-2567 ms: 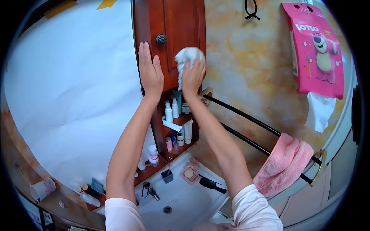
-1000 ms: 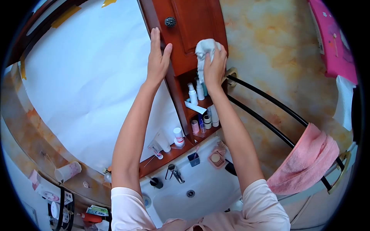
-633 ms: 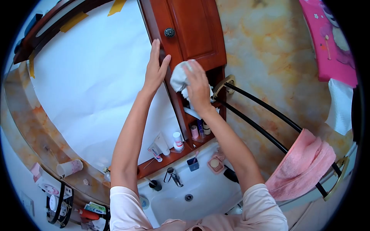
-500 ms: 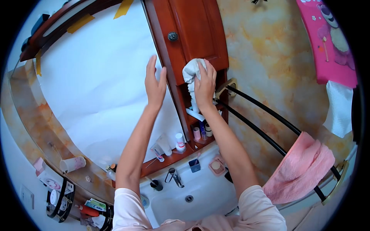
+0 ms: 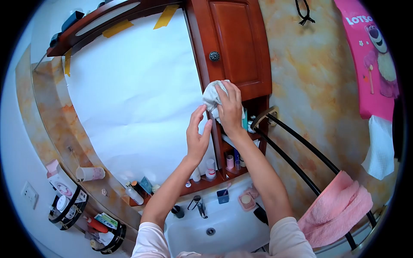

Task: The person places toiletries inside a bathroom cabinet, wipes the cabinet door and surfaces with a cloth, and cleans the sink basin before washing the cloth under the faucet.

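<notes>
A white cloth [image 5: 211, 95] is bunched under the fingers of my right hand [image 5: 231, 109], in front of the lower edge of the red-brown wooden cabinet [image 5: 236, 43]. Part of the cloth hangs below the palm, and the hand hides the rest. My left hand [image 5: 198, 136] is raised just left of the cloth, its fingers apart and nothing in it. Behind that hand spreads a large white paper sheet [image 5: 133, 94], held by yellow tape along its top. Whether the left fingertips touch the cloth I cannot tell.
Below my arms is a white sink [image 5: 189, 232] with a metal faucet [image 5: 200, 206]. Small bottles and tubes stand on the wooden ledge [image 5: 200, 185] and cabinet shelves. Black towel rails [image 5: 297, 152] jut out at right, carrying a pink towel [image 5: 337, 210]. Corner racks [image 5: 69, 215] hold toiletries at left.
My left hand has come closer to the cloth. My right hand still grips the cloth, now by the cabinet's lower left edge. The view has shifted, so the surroundings sit lower and further right.
</notes>
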`<state>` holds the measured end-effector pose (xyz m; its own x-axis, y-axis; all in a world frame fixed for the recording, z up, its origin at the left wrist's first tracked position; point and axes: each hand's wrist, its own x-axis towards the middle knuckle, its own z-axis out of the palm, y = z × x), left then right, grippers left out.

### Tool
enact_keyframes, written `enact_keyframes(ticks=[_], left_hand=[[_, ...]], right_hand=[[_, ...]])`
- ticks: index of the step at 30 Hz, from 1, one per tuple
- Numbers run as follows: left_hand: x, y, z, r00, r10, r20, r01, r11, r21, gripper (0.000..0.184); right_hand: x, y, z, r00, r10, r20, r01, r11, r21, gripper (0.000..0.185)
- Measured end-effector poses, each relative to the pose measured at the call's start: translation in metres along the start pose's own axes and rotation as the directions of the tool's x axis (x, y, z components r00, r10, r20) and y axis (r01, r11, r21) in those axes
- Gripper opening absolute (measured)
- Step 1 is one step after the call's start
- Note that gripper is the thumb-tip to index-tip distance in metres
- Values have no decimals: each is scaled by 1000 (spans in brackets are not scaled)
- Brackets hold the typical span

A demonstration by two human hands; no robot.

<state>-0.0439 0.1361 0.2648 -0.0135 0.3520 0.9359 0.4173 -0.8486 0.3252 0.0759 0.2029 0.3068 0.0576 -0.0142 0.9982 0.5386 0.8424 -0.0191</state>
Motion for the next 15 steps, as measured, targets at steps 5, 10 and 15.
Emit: enact_keyframes(ticks=[5,10,15], left_hand=[[9,-1,13,1000,-5,-19,4,999,-41,45],[13,15,18,995,-93,23,96,976,-197,77],[17,39,0,979,-190,-67,142,886,-441,75]], right_hand=[[34,-3,12,997,-43,-66,44,999,14,50],[31,-26,-4,963,250,100,-254,725,640,42],[33,-46,-16,874,95,477,-474,385,792,45]])
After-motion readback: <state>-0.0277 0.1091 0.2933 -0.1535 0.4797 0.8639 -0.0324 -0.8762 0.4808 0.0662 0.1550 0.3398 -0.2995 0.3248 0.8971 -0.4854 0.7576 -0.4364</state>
